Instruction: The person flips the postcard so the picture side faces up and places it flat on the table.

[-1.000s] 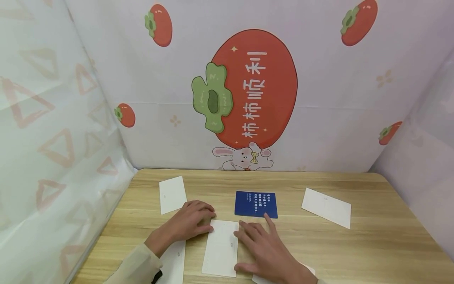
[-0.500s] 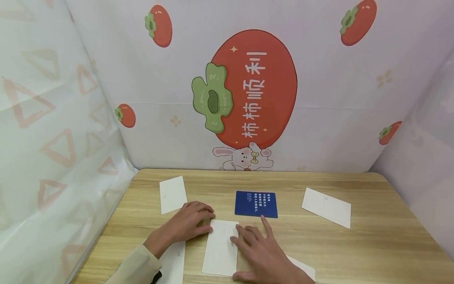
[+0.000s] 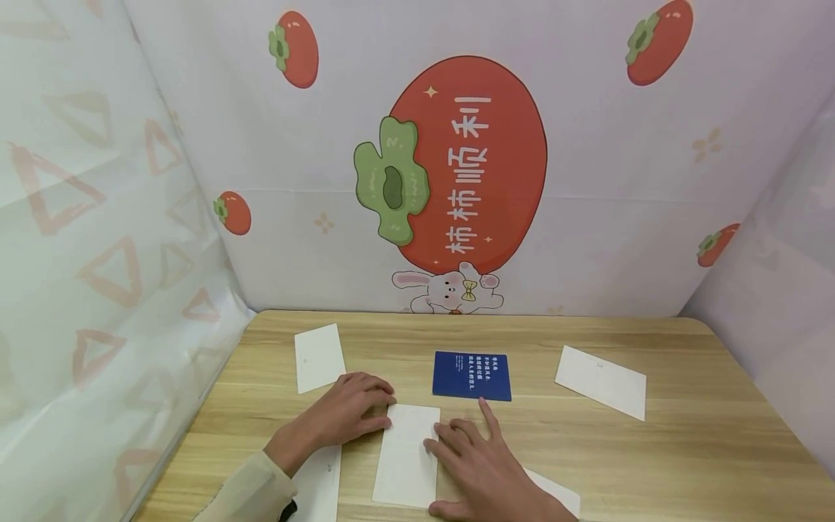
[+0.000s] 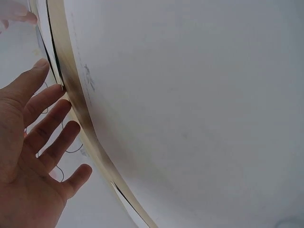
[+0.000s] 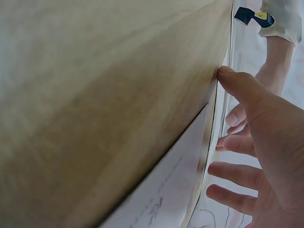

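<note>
A white card [image 3: 404,464] lies flat on the wooden table between both hands. My left hand [image 3: 355,409] rests at its upper left edge, with the thumb tip touching the border and the other fingers loosely bent. At the right edge is my right hand [image 3: 479,464], fingers spread and two fingertips overlapping the card. Its little finger reaches just below a blue card [image 3: 470,375] with white Chinese writing. In the left wrist view the left hand [image 4: 35,137] has relaxed, separate fingers. The right wrist view shows the right hand [image 5: 270,156] with thumb and fingers apart.
More white cards lie around: one at the upper left [image 3: 318,359], one at the right [image 3: 603,382]. Another card [image 3: 320,482] is partly under the left forearm, and one [image 3: 557,494] is partly hidden by the right hand. A persimmon-printed backdrop [image 3: 587,145] stands behind the table [image 3: 685,449].
My right hand has shifted slightly left and toward me, its fingertips now over the card's small printed mark. The left hand and the cards have hardly moved.
</note>
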`<state>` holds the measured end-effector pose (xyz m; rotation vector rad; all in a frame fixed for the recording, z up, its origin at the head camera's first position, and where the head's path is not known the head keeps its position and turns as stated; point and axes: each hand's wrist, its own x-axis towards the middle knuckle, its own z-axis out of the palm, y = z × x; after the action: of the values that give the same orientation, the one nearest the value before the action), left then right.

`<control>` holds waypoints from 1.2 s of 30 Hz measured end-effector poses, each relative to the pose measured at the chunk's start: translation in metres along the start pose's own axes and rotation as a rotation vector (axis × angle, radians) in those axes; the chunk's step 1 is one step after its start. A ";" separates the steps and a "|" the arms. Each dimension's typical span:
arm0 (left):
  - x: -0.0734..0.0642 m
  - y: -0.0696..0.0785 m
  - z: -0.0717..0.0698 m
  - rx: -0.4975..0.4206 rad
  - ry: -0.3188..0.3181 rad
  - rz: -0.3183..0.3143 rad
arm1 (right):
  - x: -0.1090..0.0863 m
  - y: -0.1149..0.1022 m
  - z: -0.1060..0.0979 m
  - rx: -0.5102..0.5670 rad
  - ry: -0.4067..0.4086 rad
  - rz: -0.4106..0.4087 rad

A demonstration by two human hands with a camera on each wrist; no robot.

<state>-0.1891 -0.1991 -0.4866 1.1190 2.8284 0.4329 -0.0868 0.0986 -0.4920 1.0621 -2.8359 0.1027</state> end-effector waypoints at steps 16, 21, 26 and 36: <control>-0.001 0.002 -0.002 0.029 0.018 0.007 | -0.001 -0.001 0.005 -0.105 0.148 -0.079; 0.000 0.002 -0.003 0.008 0.024 -0.010 | -0.001 -0.002 0.005 -0.109 0.142 -0.081; 0.000 0.001 -0.005 -0.007 0.029 -0.012 | -0.001 -0.002 0.006 -0.108 0.118 -0.081; -0.001 0.000 -0.006 0.002 0.033 0.012 | -0.003 -0.001 0.008 -0.122 0.141 -0.106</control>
<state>-0.1890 -0.2008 -0.4809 1.1406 2.8519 0.4541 -0.0846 0.0983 -0.5007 1.1286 -2.6188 -0.0046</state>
